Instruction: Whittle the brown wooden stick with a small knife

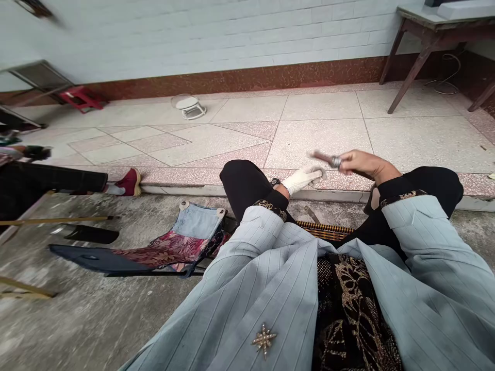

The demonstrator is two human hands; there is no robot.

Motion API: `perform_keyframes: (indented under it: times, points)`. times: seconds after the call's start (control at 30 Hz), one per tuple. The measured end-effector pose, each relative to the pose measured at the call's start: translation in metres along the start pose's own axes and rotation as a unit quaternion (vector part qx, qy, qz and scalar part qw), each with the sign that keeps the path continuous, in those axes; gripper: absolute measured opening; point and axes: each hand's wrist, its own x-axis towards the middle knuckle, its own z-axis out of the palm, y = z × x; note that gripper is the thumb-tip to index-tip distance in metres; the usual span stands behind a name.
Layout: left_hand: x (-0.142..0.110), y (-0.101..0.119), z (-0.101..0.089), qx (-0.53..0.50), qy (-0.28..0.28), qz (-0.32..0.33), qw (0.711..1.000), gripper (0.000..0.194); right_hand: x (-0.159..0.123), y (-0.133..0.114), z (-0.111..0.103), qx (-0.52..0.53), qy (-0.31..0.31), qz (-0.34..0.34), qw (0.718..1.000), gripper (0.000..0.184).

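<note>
My left hand (303, 179), in a white knitted glove, is held over the step edge between my knees. Its fingers are closed around a small greyish piece at the tips, too indistinct to name. To the right, my bare right hand (358, 164) grips a brown stick-like tool (324, 157) with a silvery part close to the fingers. The tool is smeared by motion and points left, a little above the gloved hand and apart from it. Below the hands, a black-and-yellow woven basket (327, 230) shows between my legs, partly hidden by my clothes.
A low folding chair (170, 245) with patterned cloth stands to my left. Farther left are another person's leg and red shoe (129, 182) and a dark cylinder (96, 234). A white stool (189, 106), a red stool (82, 98) and a wooden table (421, 31) stand near the wall.
</note>
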Motion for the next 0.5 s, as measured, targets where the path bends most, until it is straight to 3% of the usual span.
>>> perform_keyframes:
  times: [0.07,0.13,0.27,0.5]
  points:
    - [0.0,-0.002,0.001,-0.003,-0.03,-0.006,1.0,0.019,0.0,0.001,-0.009,0.098,0.161,-0.021,0.982,0.015]
    - [-0.001,-0.005,0.003,-0.018,-0.076,-0.012,0.997,0.021,0.004,0.006,-0.016,0.157,0.248,-0.01,0.956,0.014]
    - [-0.001,-0.008,0.008,-0.04,-0.134,-0.009,0.99,0.032,0.011,0.015,-0.017,0.115,0.31,0.025,0.944,0.011]
    - [-0.002,-0.005,0.009,-0.056,-0.116,-0.017,0.992,0.037,0.017,0.015,-0.016,-0.02,0.358,0.058,0.932,0.009]
